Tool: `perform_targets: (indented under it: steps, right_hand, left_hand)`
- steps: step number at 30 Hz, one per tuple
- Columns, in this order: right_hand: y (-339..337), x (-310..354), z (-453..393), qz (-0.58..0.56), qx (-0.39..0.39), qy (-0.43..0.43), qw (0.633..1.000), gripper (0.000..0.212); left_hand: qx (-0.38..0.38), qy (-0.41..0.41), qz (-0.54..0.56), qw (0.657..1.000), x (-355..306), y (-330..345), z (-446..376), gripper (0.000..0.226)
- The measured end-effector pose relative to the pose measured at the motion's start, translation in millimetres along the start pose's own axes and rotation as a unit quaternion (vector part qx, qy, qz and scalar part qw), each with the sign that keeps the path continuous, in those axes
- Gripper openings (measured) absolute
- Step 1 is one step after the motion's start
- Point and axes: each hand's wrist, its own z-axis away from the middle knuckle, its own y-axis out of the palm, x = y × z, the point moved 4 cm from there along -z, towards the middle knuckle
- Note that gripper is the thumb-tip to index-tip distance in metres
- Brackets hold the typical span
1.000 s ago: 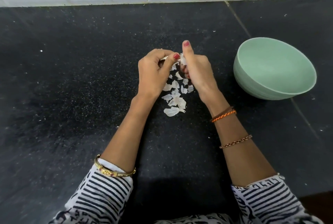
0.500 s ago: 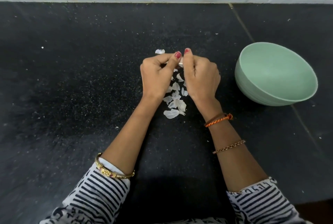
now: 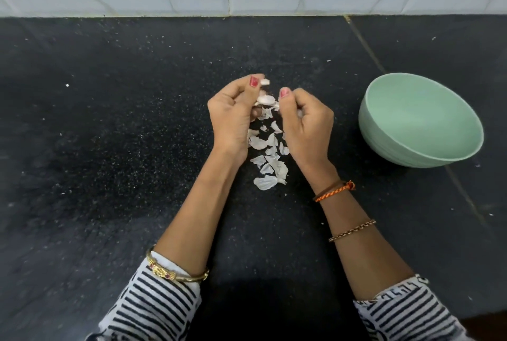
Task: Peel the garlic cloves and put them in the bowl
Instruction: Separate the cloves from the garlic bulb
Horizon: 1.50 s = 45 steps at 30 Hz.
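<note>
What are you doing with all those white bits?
A person is peeling garlic over a black counter. The left hand grips a clove, and the right hand, fingers curled, seems to pinch a bit of skin beside it. Loose skins lie in a pile under the hands. The green bowl sits to the right, with no garlic visible in it.

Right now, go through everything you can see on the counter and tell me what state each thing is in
left hand: fingers curled, gripping a garlic clove
right hand: fingers curled, thumb up beside the clove; what it pinches is hidden
garlic clove: held above the counter, papery skin partly on
garlic skins: loose flakes scattered on the counter between the wrists
bowl: upright, right of the hands, no cloves visible inside
counter: dark, flecked with small white bits
</note>
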Motion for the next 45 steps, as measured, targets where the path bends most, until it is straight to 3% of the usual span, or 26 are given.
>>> perform_targets:
  steps: [8,17,24,26,34,37,42,45]
  right_hand:
    - [4.7,-5.8,1.2,-0.094,0.049,0.131,0.986,0.017]
    - [12.2,-10.4,3.8,-0.13,0.104,0.155,0.974,0.007]
    - [13.2,-14.4,4.3,-0.108,0.099,0.171,0.974,0.014]
    - [12.8,-14.1,3.8,-0.125,0.092,0.183,0.971,0.014]
    - [7.4,-17.8,2.7,-0.13,0.043,0.229,0.964,0.014]
    - [7.9,-17.7,3.2,-0.111,0.038,0.241,0.963,0.013]
    - [-4.9,-25.2,-0.4,-0.068,-0.05,0.27,0.959,0.014]
    - [-6.6,-24.0,0.5,-0.078,-0.043,0.295,0.951,0.015]
  left_hand:
    - [0.02,-0.09,0.05,0.995,-2.4,-5.3,-3.6,0.034]
    - [-0.048,-0.044,-0.101,0.993,-6.9,-31.1,-14.4,0.038]
    - [0.008,0.039,-0.192,0.981,-3.2,-31.8,-17.2,0.013]
    - [0.043,0.059,-0.203,0.976,-3.2,-27.9,-15.9,0.004]
    - [0.117,0.062,-0.223,0.966,-0.9,-20.2,-12.2,0.005]
    - [0.112,0.054,-0.263,0.957,1.6,-20.5,-13.9,0.011]
    - [0.072,0.05,-0.316,0.945,-2.8,-24.5,-11.8,0.021]
    - [0.074,0.042,-0.353,0.932,-1.8,-28.4,-12.5,0.022]
